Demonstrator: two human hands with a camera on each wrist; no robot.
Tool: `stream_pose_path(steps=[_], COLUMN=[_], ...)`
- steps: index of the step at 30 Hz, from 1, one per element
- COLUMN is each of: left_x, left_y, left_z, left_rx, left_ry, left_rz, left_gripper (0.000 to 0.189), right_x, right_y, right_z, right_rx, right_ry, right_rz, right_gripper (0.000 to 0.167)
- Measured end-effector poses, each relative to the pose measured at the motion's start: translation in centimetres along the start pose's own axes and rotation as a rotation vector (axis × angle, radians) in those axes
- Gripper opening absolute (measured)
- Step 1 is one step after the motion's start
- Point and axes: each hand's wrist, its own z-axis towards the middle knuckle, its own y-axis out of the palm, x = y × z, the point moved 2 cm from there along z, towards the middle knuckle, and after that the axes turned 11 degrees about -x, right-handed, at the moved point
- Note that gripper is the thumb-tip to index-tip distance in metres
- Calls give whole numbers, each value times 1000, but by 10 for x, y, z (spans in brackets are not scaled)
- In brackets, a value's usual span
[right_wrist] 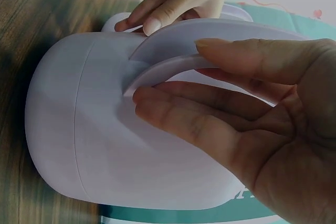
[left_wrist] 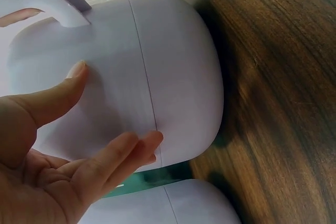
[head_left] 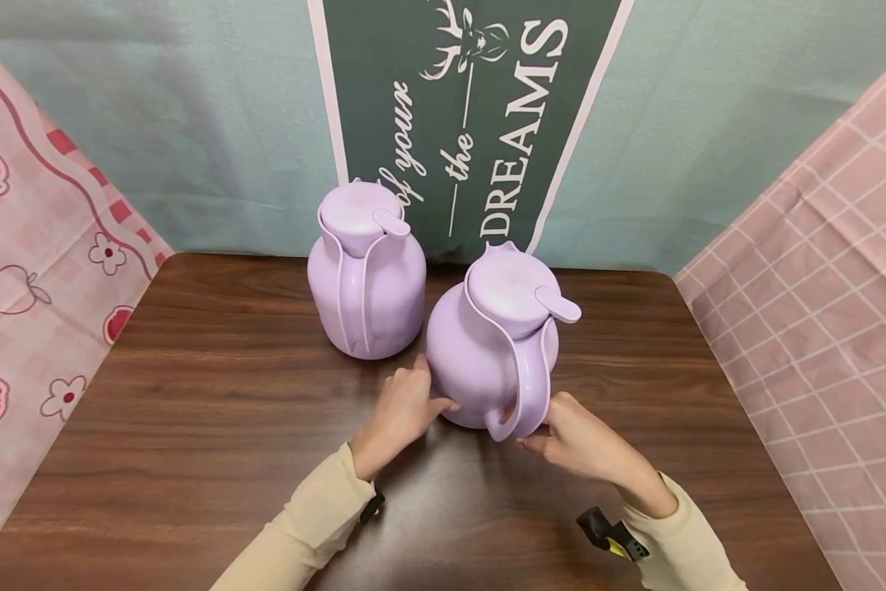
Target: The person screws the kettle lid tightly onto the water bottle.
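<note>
Two matching lilac thermos jugs stand upright on the table. The nearer right thermos jug (head_left: 463,365) has its handle (head_left: 534,386) turned toward me and slightly right, with a thumb lever on its lid. My left hand (head_left: 401,410) touches this jug's left side low down, thumb and fingers fairly straight against the body in the left wrist view. On the other side, my right hand (head_left: 583,439) pinches the handle's lower part between thumb and fingers, as the right wrist view shows. The second thermos jug (head_left: 394,287) is behind and to the left, untouched.
The dark wood table (head_left: 191,410) ends at a teal curtain (head_left: 213,123) with a dark green lettered panel (head_left: 443,189). Patterned pink cloths hang at left (head_left: 43,287) and right (head_left: 819,287).
</note>
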Motion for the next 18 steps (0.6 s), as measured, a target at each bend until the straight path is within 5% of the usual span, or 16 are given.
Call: stream_pose_path(steps=[18], left_x=[0], left_y=[3], left_z=[0], left_rx=[53], left_ry=[1], left_rz=[-24], left_gripper=[67], right_x=[0], right_y=[-2], right_z=[-1], right_rx=[-17], right_ry=[23], right_rz=[15], right_gripper=[24])
